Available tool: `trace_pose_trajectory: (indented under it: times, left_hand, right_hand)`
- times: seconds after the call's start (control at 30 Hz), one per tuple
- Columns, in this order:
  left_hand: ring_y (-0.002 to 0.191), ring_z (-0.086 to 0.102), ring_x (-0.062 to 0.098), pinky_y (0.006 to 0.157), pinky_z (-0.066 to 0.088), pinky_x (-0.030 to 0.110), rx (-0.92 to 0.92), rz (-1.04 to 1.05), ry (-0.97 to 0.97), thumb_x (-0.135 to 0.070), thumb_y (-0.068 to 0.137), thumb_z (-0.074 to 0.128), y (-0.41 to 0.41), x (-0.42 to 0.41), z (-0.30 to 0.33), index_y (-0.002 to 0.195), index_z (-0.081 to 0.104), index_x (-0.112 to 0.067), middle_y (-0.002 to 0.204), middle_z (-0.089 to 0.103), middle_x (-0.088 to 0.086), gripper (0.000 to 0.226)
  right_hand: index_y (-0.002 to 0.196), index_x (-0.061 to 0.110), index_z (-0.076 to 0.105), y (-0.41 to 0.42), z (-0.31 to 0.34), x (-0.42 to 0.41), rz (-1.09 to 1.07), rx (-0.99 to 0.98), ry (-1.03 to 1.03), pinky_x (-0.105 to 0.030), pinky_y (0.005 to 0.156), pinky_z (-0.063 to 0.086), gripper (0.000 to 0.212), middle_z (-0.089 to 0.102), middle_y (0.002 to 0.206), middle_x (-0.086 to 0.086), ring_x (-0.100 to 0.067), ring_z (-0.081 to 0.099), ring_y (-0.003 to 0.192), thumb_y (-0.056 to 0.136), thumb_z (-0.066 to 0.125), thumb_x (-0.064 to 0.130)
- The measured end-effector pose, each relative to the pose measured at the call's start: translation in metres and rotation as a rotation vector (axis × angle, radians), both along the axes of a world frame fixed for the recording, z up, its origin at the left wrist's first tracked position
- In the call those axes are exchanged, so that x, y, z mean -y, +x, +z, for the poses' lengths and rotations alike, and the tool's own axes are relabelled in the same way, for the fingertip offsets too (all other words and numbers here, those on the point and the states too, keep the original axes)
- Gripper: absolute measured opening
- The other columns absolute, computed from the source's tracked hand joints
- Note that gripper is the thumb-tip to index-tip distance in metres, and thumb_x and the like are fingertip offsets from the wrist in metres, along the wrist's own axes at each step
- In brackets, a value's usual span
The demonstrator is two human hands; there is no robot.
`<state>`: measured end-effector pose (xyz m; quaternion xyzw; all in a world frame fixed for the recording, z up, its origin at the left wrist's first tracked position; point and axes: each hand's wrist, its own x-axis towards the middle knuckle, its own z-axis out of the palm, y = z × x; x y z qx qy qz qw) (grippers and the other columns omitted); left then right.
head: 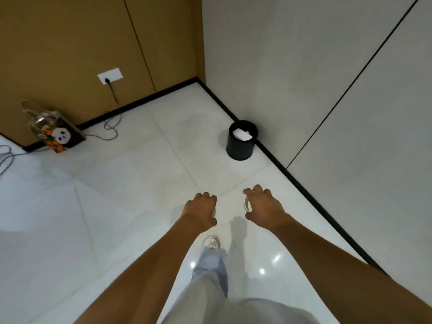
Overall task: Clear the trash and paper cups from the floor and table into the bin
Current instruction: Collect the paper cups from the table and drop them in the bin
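Glossy white tiled floor (pixel 131 183); round black plastic bin (pixel 241 141) standing against the grey wall's black skirting, white paper (pixel 243 134) inside; gift bag with a panda print (pixel 61 136) by the brown wall; right hand (pixel 263 206) curled round a white paper cup (pixel 247 203), well short of the bin; left hand (pixel 199 210) with fingers curled under, contents cannot be told.

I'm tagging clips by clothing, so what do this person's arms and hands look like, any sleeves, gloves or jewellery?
Both forearms are bare as far as the frame shows: no sleeves, gloves, watch or bracelets. No rings show on the left hand or the right hand. Lower down, light grey trousers and a white shoe.
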<state>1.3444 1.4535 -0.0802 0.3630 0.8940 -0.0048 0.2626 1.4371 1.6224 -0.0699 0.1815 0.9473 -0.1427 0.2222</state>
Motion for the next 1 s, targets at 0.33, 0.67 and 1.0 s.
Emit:
trace_pose_trajectory:
  times: [0.33, 0.67, 1.0]
  left_hand:
    - [0.115, 0.045, 0.023, 0.086, 0.046, 0.036, -0.035, -0.176, 0.015, -0.030, 0.083, 0.063, -0.159, -0.136, 0.016, 0.123, 0.048, -0.014, 0.121, 0.049, 0.005, 0.046]
    - [0.117, 0.045, 0.024, 0.089, 0.045, 0.035, -0.001, -0.088, 0.040, -0.032, 0.083, 0.065, -0.268, -0.303, -0.002, 0.123, 0.048, -0.015, 0.123, 0.050, 0.007, 0.047]
    - [0.117, 0.046, 0.023, 0.092, 0.046, 0.035, 0.094, 0.119, 0.026, -0.029, 0.083, 0.064, -0.360, -0.383, -0.015, 0.129, 0.044, -0.015, 0.126, 0.049, 0.006, 0.052]
  right_hand:
    - [0.142, 0.018, 0.031, -0.132, 0.010, -0.110, -0.137, 0.001, -0.013, -0.038, 0.088, 0.052, 0.062, 0.036, 0.138, -0.007, -0.027, 0.040, 0.122, 0.088, 0.061, 0.025]
    - [0.139, 0.019, 0.034, -0.250, -0.008, -0.276, -0.084, -0.006, -0.015, -0.038, 0.090, 0.052, 0.064, 0.039, 0.137, -0.005, -0.027, 0.041, 0.123, 0.084, 0.064, 0.026]
    - [0.140, 0.018, 0.033, -0.373, -0.021, -0.381, 0.081, 0.093, -0.035, -0.036, 0.088, 0.047, 0.066, 0.035, 0.139, -0.006, -0.028, 0.038, 0.123, 0.084, 0.066, 0.029]
